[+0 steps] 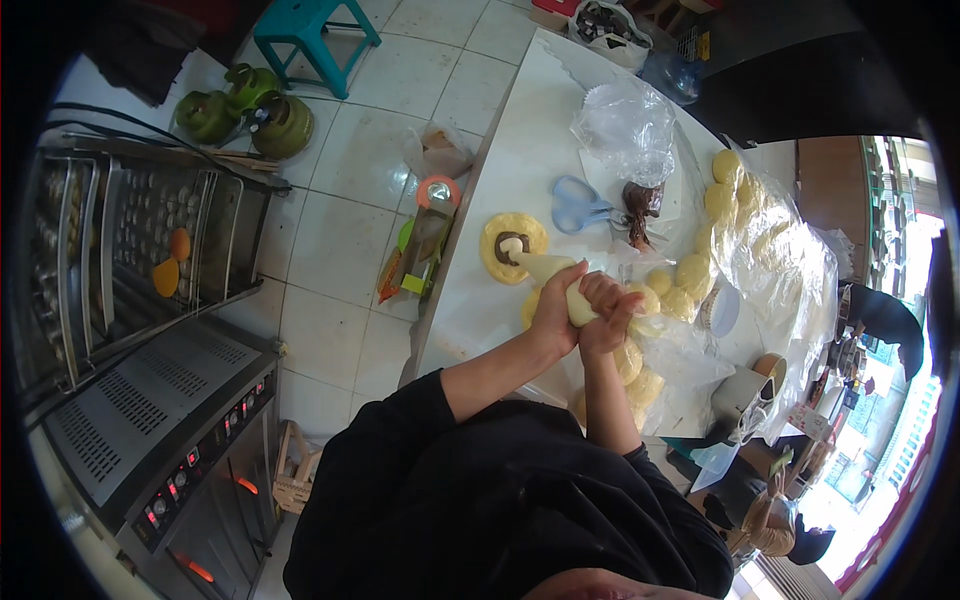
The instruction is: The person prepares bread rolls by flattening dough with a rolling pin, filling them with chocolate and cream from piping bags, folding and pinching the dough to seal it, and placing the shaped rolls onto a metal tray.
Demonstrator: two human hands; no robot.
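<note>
My left hand and my right hand are both closed round a clear piping bag full of pale cream. Its tip points left and meets a flattened yellow dough round. On that round lies a ring of brown chocolate filling, with a dab of pale cream in its middle. A second dough piece is partly hidden by my left hand. Beyond my hands are blue-handled scissors and a plastic bag of chocolate filling.
Yellow dough balls sit right of my hands, many under clear plastic sheeting. Crumpled plastic lies at the table's far end. Left stand an oven, a tray rack, gas cylinders and a teal stool. People work far right.
</note>
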